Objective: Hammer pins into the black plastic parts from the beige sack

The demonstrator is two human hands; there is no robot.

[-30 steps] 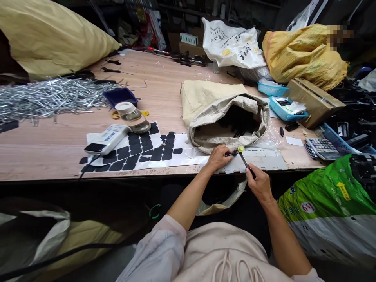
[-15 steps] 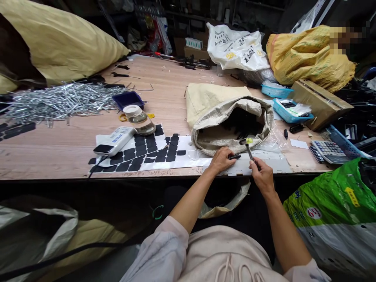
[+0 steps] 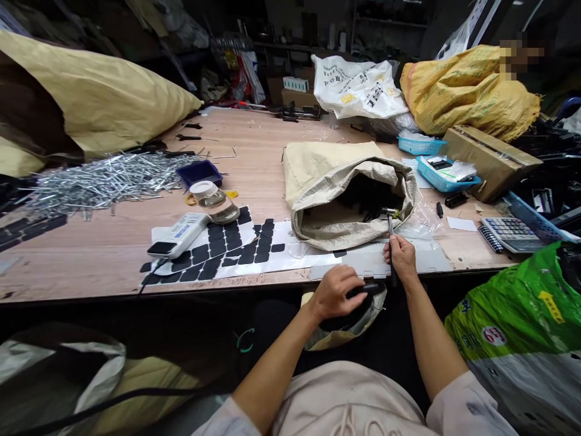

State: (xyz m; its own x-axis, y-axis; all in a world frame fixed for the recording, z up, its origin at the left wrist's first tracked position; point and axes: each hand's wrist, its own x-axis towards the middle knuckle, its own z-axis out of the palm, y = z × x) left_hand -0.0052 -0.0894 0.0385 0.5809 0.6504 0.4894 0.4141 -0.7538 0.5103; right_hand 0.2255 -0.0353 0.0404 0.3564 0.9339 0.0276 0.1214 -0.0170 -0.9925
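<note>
My right hand is closed round the handle of a small hammer. Its head, metal at one end and yellow-green at the other, points up before the mouth of a beige woven sack. Dark parts fill the shadow inside that sack. Beyond the table's front edge, my left hand has its fingers curled about a small black part; the far side of the grip is hidden. Under that hand, a second open sack shows its rim. A grey board lies flat at the table edge between the sack and me.
Left of the sack lie sheets of black stickers, a white device, a jar and a heap of metal rods. On the right are a calculator, blue baskets and a green bag. Someone's blurred-out part shows behind.
My left hand has moved off the grey board, down toward me and over the lower sack, with the black part. The hammer is now more upright, still in my right hand.
</note>
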